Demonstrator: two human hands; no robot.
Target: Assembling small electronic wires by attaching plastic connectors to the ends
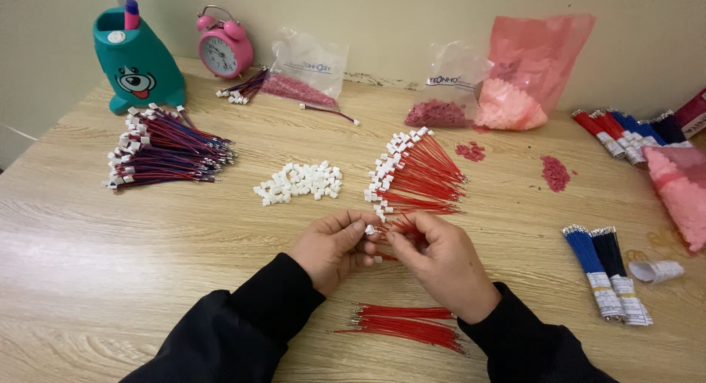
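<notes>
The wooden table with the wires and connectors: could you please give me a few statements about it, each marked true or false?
1. Both hands meet over a small white connector and a red wire. True.
2. The loose pile of white connectors lies right of the fanned red wires. False: it lies to their left.
3. A bundle of bare red wires lies near the table edge, between the sleeves. True.
4. The pink alarm clock lies flat. False: it stands upright beside the teal holder.
5. The blue wire bundles are at the right. True.
</notes>
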